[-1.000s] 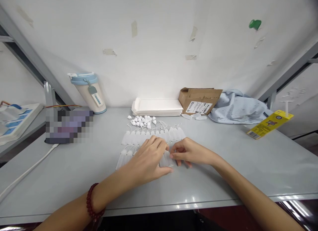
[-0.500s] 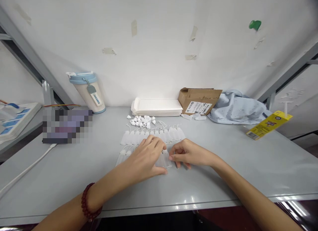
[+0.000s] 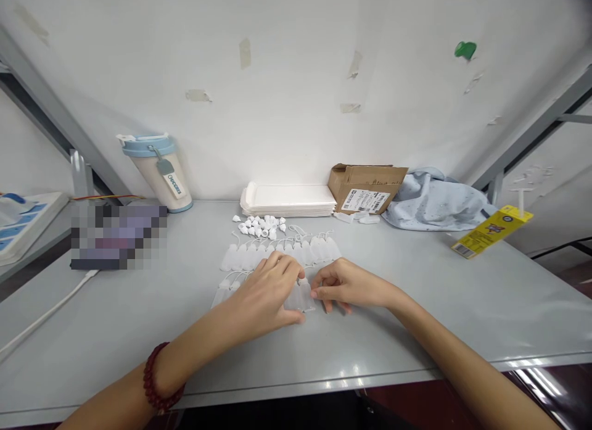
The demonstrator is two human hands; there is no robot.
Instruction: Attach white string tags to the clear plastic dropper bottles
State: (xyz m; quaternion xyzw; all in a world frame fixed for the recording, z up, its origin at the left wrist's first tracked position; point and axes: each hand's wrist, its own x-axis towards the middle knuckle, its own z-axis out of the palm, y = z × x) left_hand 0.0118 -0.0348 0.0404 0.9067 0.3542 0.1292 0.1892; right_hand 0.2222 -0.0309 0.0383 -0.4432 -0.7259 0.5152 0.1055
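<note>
Where the two hands meet at the middle of the table (image 3: 416,306), the left hand (image 3: 266,294) lies over a near row (image 3: 226,291) of small clear bottles. Its fingers are curled, with the thumb at 6 o'clock, pinching the end bottle (image 3: 301,298). The right hand (image 3: 345,285) sits at 3 o'clock of that bottle, fingers pressed together with their tips touching it; whether they grip it cannot be told.

At 12 o'clock, just beyond the knuckles, lies a far row (image 3: 277,252) of bottles, then a heap of white caps (image 3: 259,225), then stacked trays (image 3: 289,200) against the wall. The table's front edge runs close under both forearms at 6 o'clock. Bare table lies open from 3 to 5 o'clock, and from 7 to 9 o'clock as far as a white cable (image 3: 41,313).

A box (image 3: 365,186) at 1 o'clock bears a white label with barcodes, the print too small to read. The cup (image 3: 160,171) at 10 o'clock carries a tag with blue letters that cannot be made out. A yellow carton (image 3: 493,232) at 2 o'clock shows a barcode at its near end, beside a pale cloth (image 3: 435,202).
</note>
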